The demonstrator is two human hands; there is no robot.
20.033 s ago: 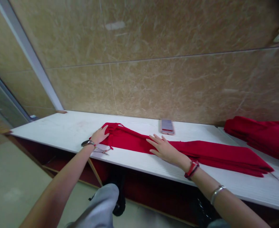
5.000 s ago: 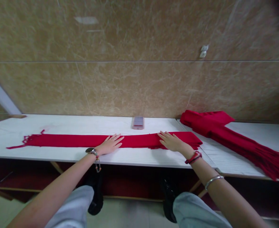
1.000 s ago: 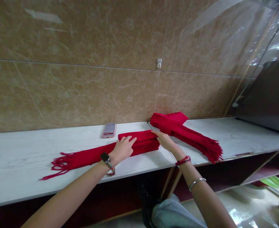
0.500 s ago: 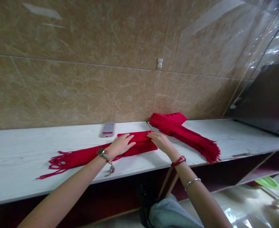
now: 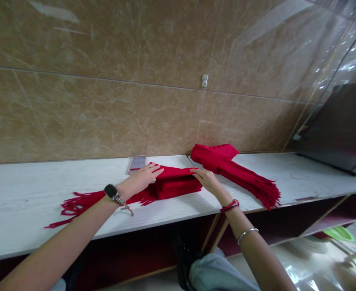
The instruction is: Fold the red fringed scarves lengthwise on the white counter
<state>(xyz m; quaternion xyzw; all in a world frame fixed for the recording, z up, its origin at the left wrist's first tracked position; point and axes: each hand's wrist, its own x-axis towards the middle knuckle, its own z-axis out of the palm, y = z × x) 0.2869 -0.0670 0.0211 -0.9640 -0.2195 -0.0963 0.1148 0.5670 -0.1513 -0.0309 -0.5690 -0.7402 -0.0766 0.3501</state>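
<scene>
A red fringed scarf (image 5: 178, 188) lies partly folded on the white counter, its layers stacked in the middle and its loose fringed end trailing left. My left hand (image 5: 141, 179) grips the top layer at the left end of the stack, with the thumb tucked under it. At the right end, my right hand (image 5: 206, 181) pinches the same layer by its edge, fingers above. Between the hands this layer is raised, and a dark gap shows above the folds below. My left forearm covers part of the trailing end.
A second red scarf (image 5: 232, 167) lies to the right, its fringe hanging over the counter's (image 5: 23, 194) front edge. A phone (image 5: 137, 164) rests behind my left hand. The tiled wall (image 5: 105, 117) borders the back, and a dark grey box-shaped object (image 5: 338, 125) stands far right.
My left hand has moved left and slightly up. The scarf's top layer has lifted off the stack, showing the folds and a short fringe beneath. My right hand has barely shifted.
</scene>
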